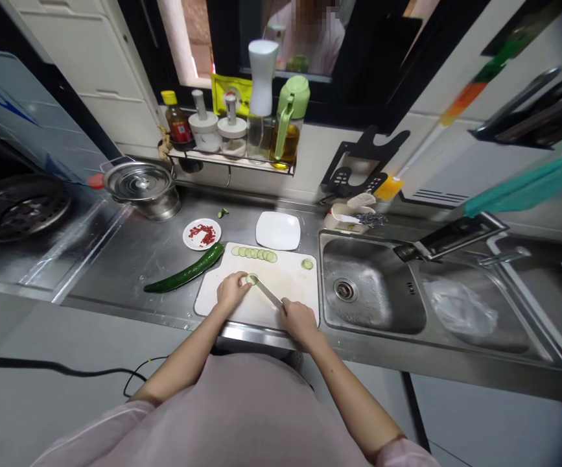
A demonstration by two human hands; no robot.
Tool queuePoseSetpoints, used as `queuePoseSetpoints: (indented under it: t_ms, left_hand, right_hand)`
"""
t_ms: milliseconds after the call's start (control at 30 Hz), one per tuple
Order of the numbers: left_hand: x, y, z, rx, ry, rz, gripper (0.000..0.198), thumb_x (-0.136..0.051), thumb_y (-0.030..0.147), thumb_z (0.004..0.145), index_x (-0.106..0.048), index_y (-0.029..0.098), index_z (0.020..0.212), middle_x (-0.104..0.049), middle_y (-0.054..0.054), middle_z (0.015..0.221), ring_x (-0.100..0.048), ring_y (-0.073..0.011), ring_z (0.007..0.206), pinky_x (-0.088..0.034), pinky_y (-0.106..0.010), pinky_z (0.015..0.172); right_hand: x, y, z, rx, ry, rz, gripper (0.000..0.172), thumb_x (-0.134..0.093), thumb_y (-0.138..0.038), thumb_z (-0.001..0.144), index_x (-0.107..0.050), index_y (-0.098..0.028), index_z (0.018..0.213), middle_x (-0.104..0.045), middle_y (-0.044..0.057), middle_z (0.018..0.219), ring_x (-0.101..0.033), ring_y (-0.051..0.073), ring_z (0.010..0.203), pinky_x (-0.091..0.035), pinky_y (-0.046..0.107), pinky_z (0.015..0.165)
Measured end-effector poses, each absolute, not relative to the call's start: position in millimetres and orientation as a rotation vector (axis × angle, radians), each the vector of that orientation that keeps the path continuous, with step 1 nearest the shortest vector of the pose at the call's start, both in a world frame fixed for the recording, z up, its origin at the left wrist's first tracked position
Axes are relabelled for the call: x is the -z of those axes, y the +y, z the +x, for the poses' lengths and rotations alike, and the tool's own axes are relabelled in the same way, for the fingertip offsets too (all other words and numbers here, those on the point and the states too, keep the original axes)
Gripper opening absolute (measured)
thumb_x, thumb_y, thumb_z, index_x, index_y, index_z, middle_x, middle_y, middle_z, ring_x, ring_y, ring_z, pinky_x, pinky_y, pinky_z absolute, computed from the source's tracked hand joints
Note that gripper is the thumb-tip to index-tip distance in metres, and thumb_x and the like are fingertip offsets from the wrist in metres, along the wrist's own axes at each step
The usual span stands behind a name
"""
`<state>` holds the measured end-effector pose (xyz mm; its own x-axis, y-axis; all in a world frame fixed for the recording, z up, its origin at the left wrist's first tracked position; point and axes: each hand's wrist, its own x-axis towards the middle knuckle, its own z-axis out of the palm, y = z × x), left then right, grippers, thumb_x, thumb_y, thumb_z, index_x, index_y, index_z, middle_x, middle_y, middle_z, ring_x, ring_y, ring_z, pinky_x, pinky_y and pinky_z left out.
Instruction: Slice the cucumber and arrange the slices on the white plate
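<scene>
My left hand (232, 291) pinches a cucumber slice (251, 279) just above the white cutting board (281, 312). Closed round the handle of a knife (267, 292) is my right hand (301, 320); the blade's tip reaches the slice and seems to touch it. A row of overlapping cucumber slices (254, 253) lies along the board's far edge. At the board's right sits another small cucumber piece (307, 264). The long whole cucumber (183, 275) rests on the steel counter, its upper end by the board's left edge.
Behind the board are a white plate (278, 231) and a small plate of chopped red bits (201, 233). A lidded steel pot (142, 188) stands at the left. To the right is the sink (373, 285) with its tap (448, 239). Bottles fill a wall rack (234, 159).
</scene>
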<state>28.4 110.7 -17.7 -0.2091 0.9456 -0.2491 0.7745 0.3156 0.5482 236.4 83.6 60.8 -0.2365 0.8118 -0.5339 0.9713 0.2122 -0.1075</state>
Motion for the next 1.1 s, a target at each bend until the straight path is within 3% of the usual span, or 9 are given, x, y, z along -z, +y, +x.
queuePoseSetpoints:
  t_ms: [1100]
  left_hand:
    - [18,112,26,-0.438,2.038,1.5,0.026,-0.063,0.041,0.08,-0.068,0.028,0.102,-0.066,0.001,0.083,-0.059,-0.0157,0.08,-0.037,-0.024,0.065]
  right_hand:
    - [-46,92,232,0.68,2.147,1.488,0.031,-0.038,-0.011,0.089,-0.055,-0.014,0.114,-0.068,0.016,0.101,-0.066,0.025,0.095,-0.043,0.029,0.071]
